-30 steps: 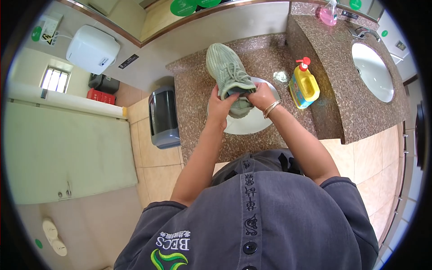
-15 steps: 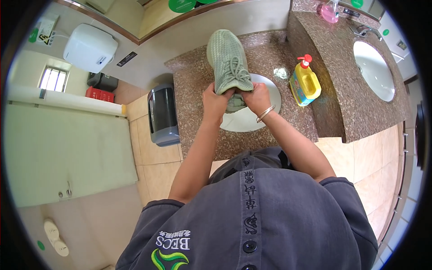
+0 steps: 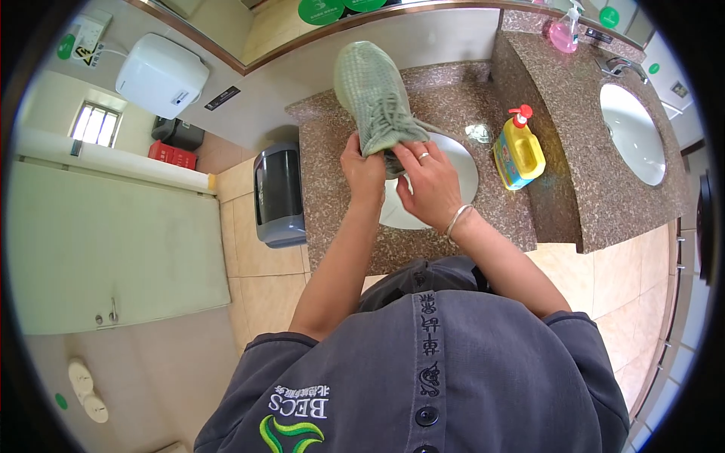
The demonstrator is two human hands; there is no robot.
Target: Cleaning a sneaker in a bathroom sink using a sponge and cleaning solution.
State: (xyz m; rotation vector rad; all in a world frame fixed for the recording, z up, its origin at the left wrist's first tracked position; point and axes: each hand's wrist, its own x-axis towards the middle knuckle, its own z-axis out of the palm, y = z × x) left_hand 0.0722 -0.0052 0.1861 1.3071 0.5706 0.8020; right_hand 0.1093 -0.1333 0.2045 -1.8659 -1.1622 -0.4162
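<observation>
A pale green lace-up sneaker (image 3: 370, 87) is held over the white round sink (image 3: 464, 170), its toe pointing away from me and tilted left. My left hand (image 3: 364, 170) is closed on the left side of the shoe's opening. At the right side of the opening, my right hand (image 3: 430, 177) touches the collar with its fingertips, its thumb spread away from the fingers. A ring and a bracelet are on that hand and wrist. The inside of the shoe is mostly hidden by my hands.
A yellow pump bottle (image 3: 521, 151) with a red top stands right of the sink on the speckled stone counter (image 3: 340, 241). A raised counter holds another sink (image 3: 633, 132), a tap (image 3: 623, 66) and a pink soap bottle (image 3: 563, 34). A dark bin (image 3: 278, 196) stands at the left.
My right hand has let go of its grip on the shoe's collar, and its fingers are now stretched out against it. The shoe has shifted slightly left and tilted further.
</observation>
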